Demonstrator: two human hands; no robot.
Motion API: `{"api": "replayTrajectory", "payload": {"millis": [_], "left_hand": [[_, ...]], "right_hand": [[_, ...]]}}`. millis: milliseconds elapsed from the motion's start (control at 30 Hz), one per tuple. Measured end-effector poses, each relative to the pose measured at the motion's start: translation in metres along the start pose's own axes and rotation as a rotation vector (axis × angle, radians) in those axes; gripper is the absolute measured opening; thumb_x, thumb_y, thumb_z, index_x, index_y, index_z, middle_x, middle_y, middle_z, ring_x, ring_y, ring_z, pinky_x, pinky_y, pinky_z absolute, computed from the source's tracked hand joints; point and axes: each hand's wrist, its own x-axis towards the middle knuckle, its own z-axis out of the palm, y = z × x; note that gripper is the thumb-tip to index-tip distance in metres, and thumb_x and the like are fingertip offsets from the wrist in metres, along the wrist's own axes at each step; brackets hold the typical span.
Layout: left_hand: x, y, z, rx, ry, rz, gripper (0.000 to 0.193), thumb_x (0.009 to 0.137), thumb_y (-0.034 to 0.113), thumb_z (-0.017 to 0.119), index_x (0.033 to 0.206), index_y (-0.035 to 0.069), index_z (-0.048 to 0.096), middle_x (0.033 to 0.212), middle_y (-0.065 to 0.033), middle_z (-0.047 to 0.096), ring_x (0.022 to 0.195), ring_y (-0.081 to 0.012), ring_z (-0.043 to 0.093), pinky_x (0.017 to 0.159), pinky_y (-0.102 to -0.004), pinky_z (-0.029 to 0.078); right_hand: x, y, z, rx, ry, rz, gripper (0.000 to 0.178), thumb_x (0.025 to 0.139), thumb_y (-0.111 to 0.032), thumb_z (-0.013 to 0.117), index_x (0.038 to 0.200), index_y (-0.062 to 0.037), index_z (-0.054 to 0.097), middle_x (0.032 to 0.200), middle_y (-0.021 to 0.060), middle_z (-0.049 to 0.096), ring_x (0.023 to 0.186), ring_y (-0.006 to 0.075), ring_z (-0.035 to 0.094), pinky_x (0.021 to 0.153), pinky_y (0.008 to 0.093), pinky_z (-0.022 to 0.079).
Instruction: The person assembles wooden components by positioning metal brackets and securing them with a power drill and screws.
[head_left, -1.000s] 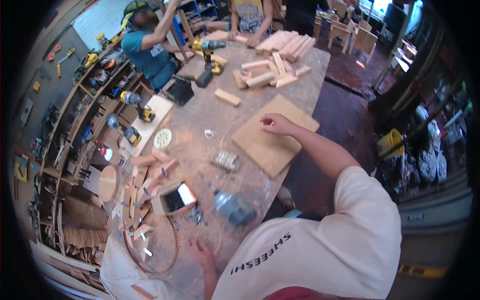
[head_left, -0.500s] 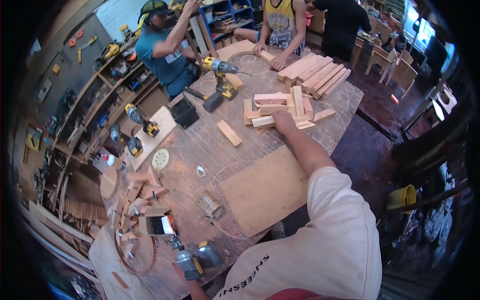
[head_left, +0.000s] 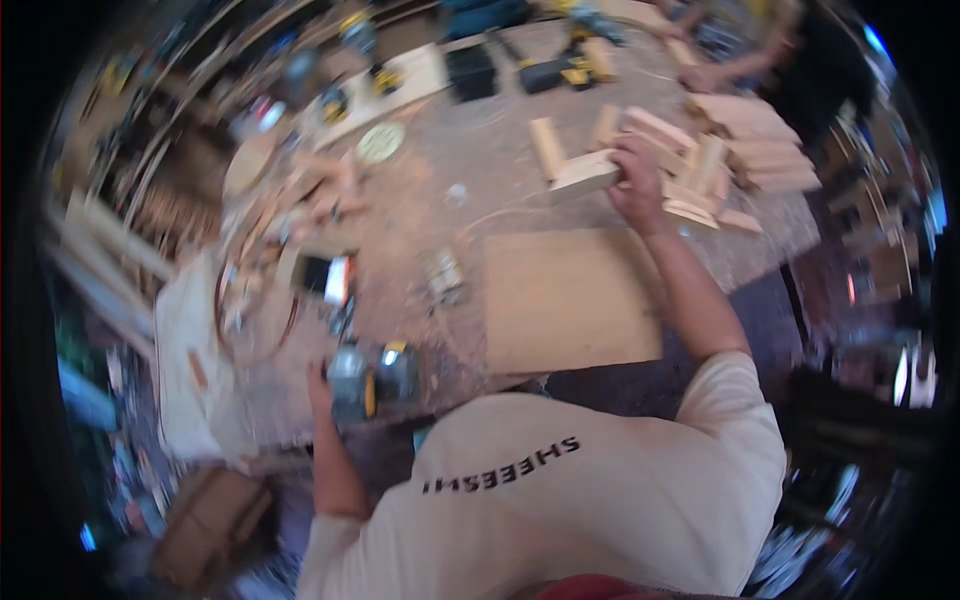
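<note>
My right hand point(head_left: 640, 183) is closed on the end of a short pale wood block point(head_left: 584, 174), raised beside the pile of wood blocks point(head_left: 690, 170). Another loose wood block point(head_left: 547, 148) lies just beyond the held one. My left hand point(head_left: 319, 392) is at the near edge of the table, against the left side of a cordless drill point(head_left: 351, 382). Its fingers are mostly hidden and blurred, so whether it grips the drill does not show. A flat tan board point(head_left: 572, 300) lies in front of me, below my right forearm.
The worktable point(head_left: 440, 215) also bears a clear jar point(head_left: 445, 275), a sanding disc point(head_left: 380, 143), an open box point(head_left: 318, 273) and wood offcuts point(head_left: 325, 190). More drills and a black bin point(head_left: 471, 72) stand at the far side. A co-worker's hand point(head_left: 705, 77) is near stacked wood strips point(head_left: 760, 140).
My right hand has lifted a wood block off the pile and drawn it left. The view has swung down and left, blurring the picture. My left hand stays beside the drill.
</note>
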Motion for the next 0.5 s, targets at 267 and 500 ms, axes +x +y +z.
{"api": "replayTrajectory", "payload": {"millis": [267, 500], "left_hand": [[0.091, 0.242, -0.106, -0.634, 0.196, -0.192, 0.04, 0.099, 0.03, 0.045, 0.125, 0.0, 0.054, 0.122, -0.012, 0.059, 0.114, -0.0215, 0.056, 0.095, -0.0311, 0.044], [0.122, 0.299, -0.141, -1.23, -0.517, 0.167, 0.052, 0.1, 0.039, 0.039, 0.133, -0.001, 0.045, 0.116, -0.0142, 0.061, 0.104, -0.0204, 0.061, 0.092, -0.0329, 0.048]], "right_hand": [[0.04, -0.145, 0.059, 0.169, 0.007, -0.111, 0.053, 0.057, 0.007, 0.075, 0.104, -0.0082, 0.055, 0.114, 0.0124, 0.057, 0.11, 0.0333, 0.054, 0.092, 0.0406, 0.046], [0.126, -0.285, 0.13, -0.006, -0.109, -0.356, 0.048, 0.059, 0.005, 0.074, 0.103, -0.0082, 0.059, 0.111, 0.0106, 0.058, 0.108, 0.0319, 0.055, 0.091, 0.0389, 0.047]]}}
